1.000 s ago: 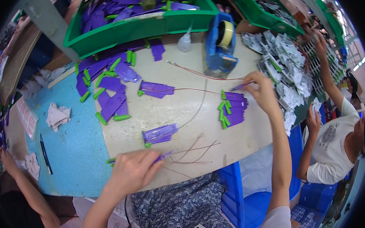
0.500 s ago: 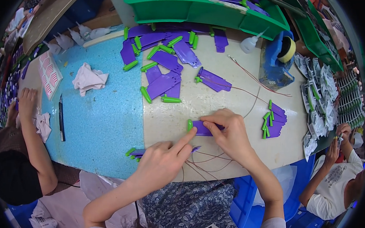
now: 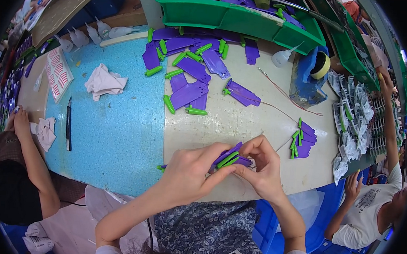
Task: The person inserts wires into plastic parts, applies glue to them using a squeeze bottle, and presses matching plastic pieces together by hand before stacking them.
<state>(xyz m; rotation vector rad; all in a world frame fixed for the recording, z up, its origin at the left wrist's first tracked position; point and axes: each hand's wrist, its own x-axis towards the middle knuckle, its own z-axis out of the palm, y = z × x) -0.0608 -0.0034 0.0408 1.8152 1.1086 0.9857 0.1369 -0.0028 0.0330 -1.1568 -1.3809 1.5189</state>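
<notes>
As I'm judging these green-ended purple plastic pieces (image 3: 228,159) light and stiff, my left hand (image 3: 189,170) is pinching their ends, eight o'clock from the fanned stack (image 3: 307,141); my right hand (image 3: 262,170) is touching, hold unclear.

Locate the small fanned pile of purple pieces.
In the head view's right half, the small fanned pile lies right of the right hand, below the blue tape dispenser.

Fisheye view from the wearer's head, downward and forward at close range onto the worktable (image 3: 196,131)
</notes>
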